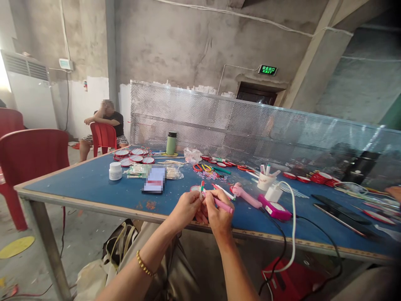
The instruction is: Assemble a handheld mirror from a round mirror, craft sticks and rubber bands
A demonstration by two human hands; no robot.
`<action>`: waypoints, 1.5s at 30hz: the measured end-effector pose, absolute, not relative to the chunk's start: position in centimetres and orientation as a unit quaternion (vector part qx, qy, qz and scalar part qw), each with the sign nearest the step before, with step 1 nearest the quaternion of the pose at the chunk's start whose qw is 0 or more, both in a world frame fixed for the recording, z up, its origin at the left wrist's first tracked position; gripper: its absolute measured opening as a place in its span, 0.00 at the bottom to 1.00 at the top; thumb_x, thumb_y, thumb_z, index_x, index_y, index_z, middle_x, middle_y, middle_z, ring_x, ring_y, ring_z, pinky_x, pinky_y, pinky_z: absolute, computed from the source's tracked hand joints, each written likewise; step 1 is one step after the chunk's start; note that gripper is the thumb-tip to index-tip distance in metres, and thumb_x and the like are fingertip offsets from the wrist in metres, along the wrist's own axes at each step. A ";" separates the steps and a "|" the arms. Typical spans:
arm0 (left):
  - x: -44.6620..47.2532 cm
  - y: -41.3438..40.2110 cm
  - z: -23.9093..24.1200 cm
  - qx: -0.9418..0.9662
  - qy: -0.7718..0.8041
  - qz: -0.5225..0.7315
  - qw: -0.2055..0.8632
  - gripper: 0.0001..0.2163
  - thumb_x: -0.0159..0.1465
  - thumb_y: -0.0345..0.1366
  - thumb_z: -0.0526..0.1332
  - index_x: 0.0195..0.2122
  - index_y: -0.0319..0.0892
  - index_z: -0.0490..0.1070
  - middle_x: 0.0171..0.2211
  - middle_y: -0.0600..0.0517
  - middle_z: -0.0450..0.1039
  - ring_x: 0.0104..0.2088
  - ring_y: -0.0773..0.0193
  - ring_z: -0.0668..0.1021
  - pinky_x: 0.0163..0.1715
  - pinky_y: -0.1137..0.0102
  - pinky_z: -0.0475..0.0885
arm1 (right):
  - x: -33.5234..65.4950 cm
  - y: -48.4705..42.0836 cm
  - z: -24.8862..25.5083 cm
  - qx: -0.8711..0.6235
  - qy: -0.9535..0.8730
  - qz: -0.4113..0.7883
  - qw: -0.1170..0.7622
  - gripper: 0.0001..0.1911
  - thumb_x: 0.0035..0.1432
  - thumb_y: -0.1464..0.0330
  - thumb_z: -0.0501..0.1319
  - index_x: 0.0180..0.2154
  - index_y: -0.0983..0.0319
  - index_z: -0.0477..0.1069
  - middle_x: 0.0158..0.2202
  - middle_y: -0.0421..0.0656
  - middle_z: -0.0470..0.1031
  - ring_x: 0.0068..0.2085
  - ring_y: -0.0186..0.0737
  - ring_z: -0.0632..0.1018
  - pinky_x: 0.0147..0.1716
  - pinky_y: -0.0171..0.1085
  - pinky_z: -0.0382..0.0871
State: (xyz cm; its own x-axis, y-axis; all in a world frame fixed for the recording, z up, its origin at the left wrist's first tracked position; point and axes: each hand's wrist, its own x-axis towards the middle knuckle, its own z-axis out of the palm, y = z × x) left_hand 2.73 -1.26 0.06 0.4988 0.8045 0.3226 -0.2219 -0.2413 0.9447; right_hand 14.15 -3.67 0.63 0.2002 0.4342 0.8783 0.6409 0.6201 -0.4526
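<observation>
Just over the table's front edge, my two hands meet. My left hand [187,207] is closed in a pinch on a small flat stick [202,186] with red, white and green on its upper end. The lower part of the stick is hidden by my fingers. In my right hand [218,211] lies a thick pink marker pen [224,205], slanting down to the right. Its tip end is close to the stick; whether they touch I cannot tell. Right behind my hands are a small red-rimmed disc [194,189] and a white pen with a red cap [224,190].
A phone [154,179], a white jar [115,171] and a green bottle [171,143] stand or lie leftward on the blue table [78,186]. Rightward are a pink handheld fan [246,195], a magenta box [275,207] with cables, and a pen cup [265,180]. A person sits beyond.
</observation>
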 end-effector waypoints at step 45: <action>2.8 -1.0 -0.2 0.651 0.236 0.446 0.567 0.22 0.61 0.56 0.56 0.27 0.40 0.64 0.18 0.54 0.71 0.19 0.64 0.79 0.16 0.76 0.71 | 14.2 -3.6 0.3 -0.425 -0.615 -0.043 0.663 0.11 0.62 0.66 0.59 0.26 0.62 0.68 0.19 0.35 0.69 0.19 0.30 0.68 0.21 0.30 0.62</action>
